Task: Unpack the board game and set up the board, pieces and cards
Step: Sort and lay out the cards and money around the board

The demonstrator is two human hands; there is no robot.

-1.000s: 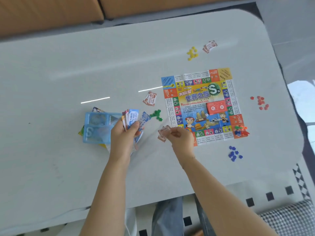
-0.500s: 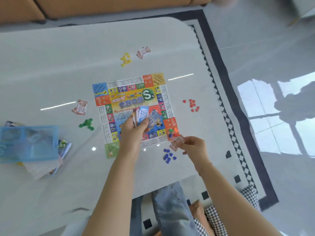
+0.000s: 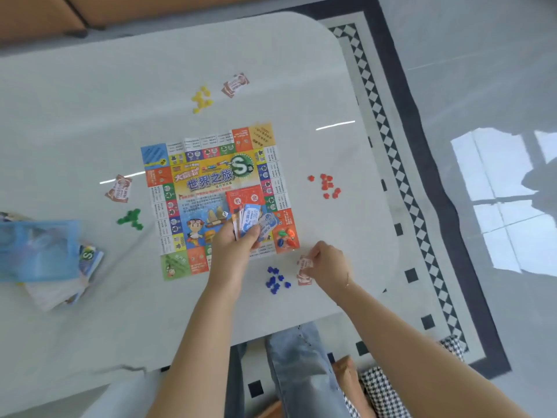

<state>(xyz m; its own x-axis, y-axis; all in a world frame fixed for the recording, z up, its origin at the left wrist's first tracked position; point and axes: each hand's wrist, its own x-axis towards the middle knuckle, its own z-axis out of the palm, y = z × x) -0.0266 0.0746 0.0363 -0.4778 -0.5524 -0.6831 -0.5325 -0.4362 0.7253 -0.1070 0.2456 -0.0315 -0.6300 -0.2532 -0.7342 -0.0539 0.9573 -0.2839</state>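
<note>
Glossy white tabletop (image 3: 90,122) over checker-bordered floor (image 3: 428,224); game board (image 3: 211,176) lies flat. Left hand (image 3: 232,248) grips fanned cards (image 3: 251,220); right hand (image 3: 328,267) pinches brown cards (image 3: 305,268) beside blue tokens (image 3: 275,280).

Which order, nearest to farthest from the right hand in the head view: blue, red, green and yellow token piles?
Measured from the right hand:
1. Blue tokens, just to its left, near the table edge.
2. Red tokens, right of the board.
3. Green tokens, left of the board.
4. Yellow tokens, beyond the board's far side.
</note>
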